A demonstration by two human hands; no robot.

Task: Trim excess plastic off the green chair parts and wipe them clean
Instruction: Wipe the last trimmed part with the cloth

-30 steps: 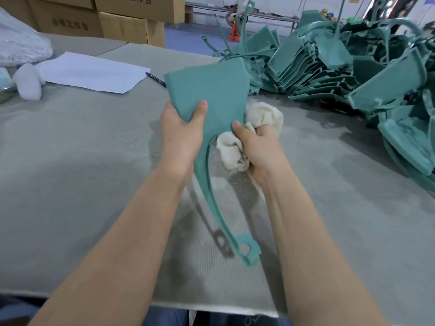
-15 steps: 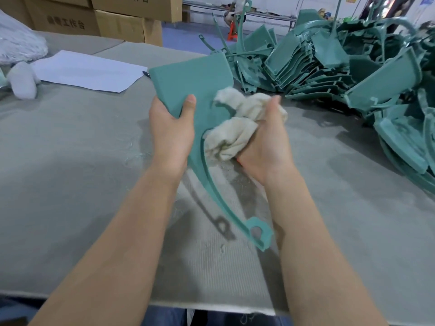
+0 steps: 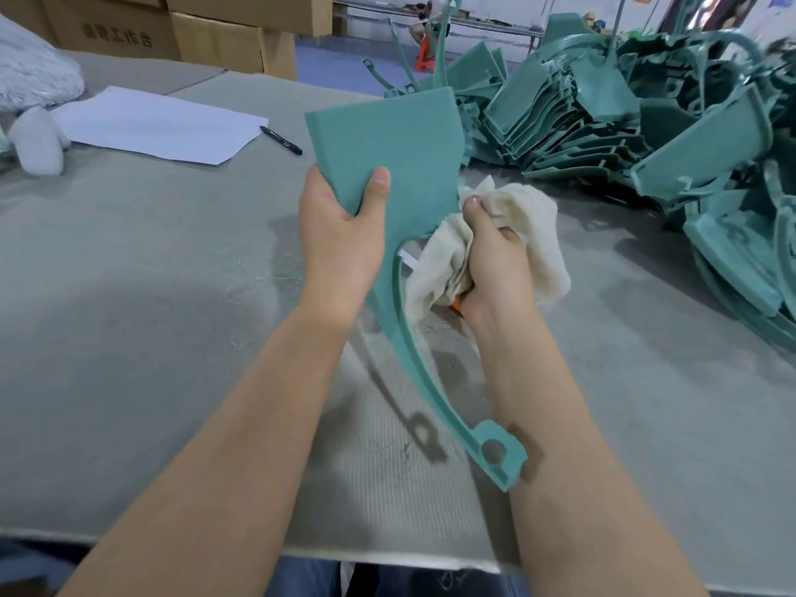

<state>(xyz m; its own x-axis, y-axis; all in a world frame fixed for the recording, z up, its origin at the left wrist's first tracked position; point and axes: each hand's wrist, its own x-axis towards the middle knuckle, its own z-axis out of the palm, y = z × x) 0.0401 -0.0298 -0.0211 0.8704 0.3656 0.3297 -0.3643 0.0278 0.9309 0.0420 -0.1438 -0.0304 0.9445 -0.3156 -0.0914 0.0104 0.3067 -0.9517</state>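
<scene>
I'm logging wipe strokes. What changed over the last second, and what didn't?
The right hand, gripping the cloth, swept up across the green chair part, then came back down to its right edge. Nothing was let go. The left hand kept gripping the part's left edge; the pile of parts stayed put.

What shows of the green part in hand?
The part is teal plastic: a flat panel narrowing into a curved arm ending in a lug with a round hole. It is upright above the table. The left hand grips its lower left edge, thumb on its face; the cloth in the right hand is at its right edge.
</scene>
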